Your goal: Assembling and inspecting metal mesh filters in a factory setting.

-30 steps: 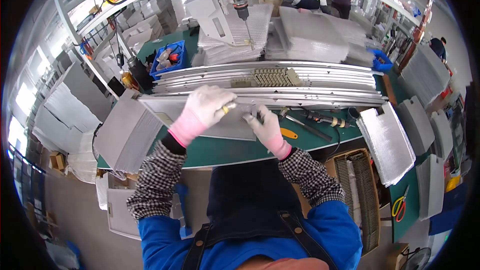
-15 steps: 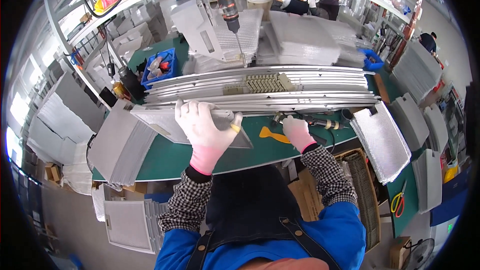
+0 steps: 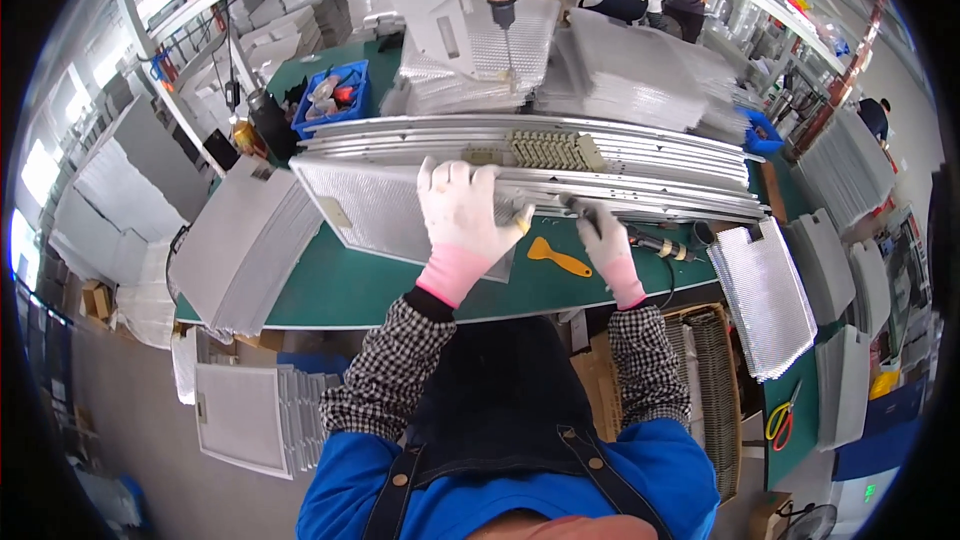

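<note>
Left hand (image 3: 462, 218): lay spread and flat, gloved white with a pink cuff, pressing down on the mesh filter panel (image 3: 400, 215).
Right hand (image 3: 606, 240): reached to the dark power tool (image 3: 655, 242) by the metal rails (image 3: 640, 190); grip could not be told.
Panel place: rested tilted on the green bench (image 3: 340, 290), far edge against the rails.
Panel look: thin, silvery, fine-meshed, small plate near its left end.
Risk: might have slid or buckled under one-handed pressure.
Second risk: could have knocked the orange scraper (image 3: 558, 258) just beside.
</note>
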{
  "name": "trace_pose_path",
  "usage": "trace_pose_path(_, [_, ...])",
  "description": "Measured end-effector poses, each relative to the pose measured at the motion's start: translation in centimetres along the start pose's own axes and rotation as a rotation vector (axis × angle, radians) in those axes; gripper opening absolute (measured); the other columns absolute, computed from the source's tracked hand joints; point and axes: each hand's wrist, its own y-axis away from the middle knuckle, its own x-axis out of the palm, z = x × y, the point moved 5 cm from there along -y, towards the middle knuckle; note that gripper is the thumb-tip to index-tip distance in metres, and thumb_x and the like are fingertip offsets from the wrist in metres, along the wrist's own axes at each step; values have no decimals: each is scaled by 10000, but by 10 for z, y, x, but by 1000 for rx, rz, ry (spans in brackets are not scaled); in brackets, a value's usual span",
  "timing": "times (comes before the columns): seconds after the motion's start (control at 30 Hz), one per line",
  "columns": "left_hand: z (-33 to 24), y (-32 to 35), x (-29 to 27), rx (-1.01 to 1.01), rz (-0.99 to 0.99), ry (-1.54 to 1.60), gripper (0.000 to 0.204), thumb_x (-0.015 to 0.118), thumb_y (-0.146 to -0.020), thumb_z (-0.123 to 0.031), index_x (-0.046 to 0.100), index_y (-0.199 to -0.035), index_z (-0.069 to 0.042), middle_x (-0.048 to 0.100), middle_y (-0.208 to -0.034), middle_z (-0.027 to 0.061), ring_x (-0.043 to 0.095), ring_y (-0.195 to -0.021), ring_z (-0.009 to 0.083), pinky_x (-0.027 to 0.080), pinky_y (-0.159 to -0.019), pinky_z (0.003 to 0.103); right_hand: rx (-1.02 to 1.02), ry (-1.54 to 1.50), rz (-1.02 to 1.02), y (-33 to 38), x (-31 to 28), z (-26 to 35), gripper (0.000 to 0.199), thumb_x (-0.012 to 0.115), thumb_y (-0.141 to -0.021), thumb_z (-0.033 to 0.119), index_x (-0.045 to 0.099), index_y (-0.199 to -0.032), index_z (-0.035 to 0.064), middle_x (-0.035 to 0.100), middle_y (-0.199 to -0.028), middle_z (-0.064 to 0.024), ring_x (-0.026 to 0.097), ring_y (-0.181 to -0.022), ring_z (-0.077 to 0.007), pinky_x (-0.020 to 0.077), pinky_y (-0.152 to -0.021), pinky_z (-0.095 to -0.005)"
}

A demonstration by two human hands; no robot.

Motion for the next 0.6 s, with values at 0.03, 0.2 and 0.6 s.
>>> trace_pose_path(0.03, [-1, -3, 4, 18, -31, 17, 587, 809, -648, -500, 618, -1012, -81, 527, -967, 99, 518, -1030, 309, 303, -1095, 572, -102, -38, -123, 0, -5, 21, 206, 569, -971, 129, 601, -1092, -34, 617, -789, -79, 553, -668, -135, 458, -610, -282])
trace_pose_path(0.2, [-1, -8, 20, -33, 21, 15, 578, 805, -640, -512, 602, -969, -82, 526, -990, 118, 503, -1055, 314, 271, -1121, 579, 167, -999, -242, 17, 30, 84, 237, 451, -1058, 260, 507, -956, 54, 469, -735, -8, 409, -568, -91, 318, -512, -240])
trace_pose_path(0.6, [-2, -1, 9, -38, 16, 68, 470, 769, -689, -414, 581, -888, -32, 530, -927, 154, 510, -998, 352, 311, -1073, 545, -696, 593, 227, -37, -23, 211, 281, 618, -952, 154, 639, -1227, 106, 676, -829, -148, 651, -690, -330, 523, -614, -393])
